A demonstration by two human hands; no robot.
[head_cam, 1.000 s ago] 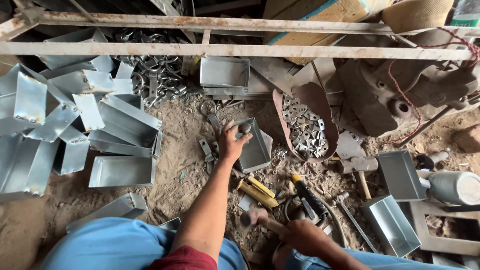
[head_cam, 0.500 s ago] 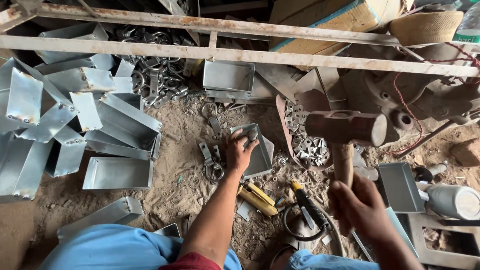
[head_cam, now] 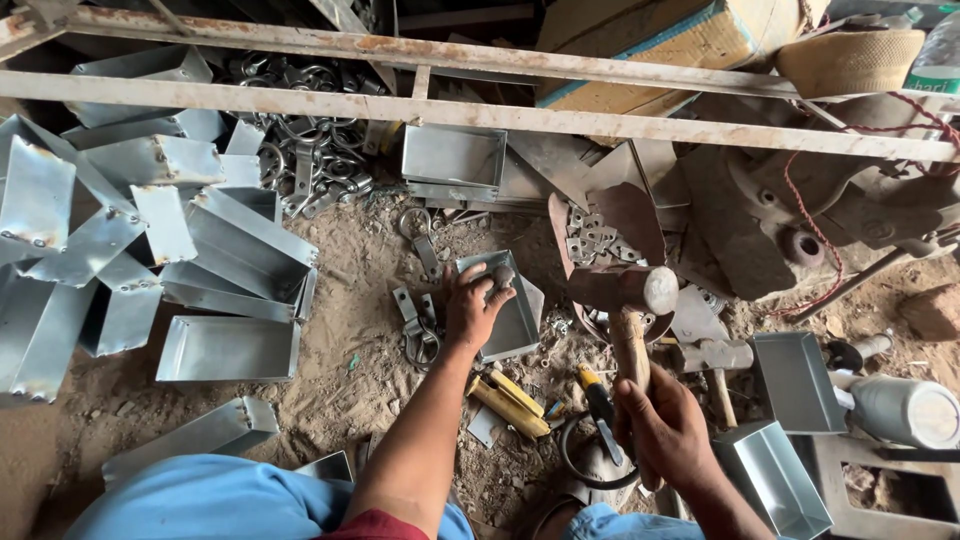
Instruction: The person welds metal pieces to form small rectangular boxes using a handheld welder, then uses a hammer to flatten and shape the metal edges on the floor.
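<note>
Hammer (head_cam: 640, 300) has dropped lower since half a second ago, right hand (head_cam: 665, 425) clenched round its handle.
Left hand (head_cam: 470, 305) grasps a punch (head_cam: 500, 275) on the metal tray (head_cam: 515, 320); a glancing blow could hit fingers.

The left hand (head_cam: 470, 312) hides what it grips, perhaps a punch, on the tray (head_cam: 515, 318).

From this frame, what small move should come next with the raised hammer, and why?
Probably a short downward strike. The right hand holds the wooden-handled hammer raised, its head beside the small open sheet-metal tray, while the left hand steadies that tray's rim on the sandy ground. The left fingers sit close, so aim clear of them.
</note>
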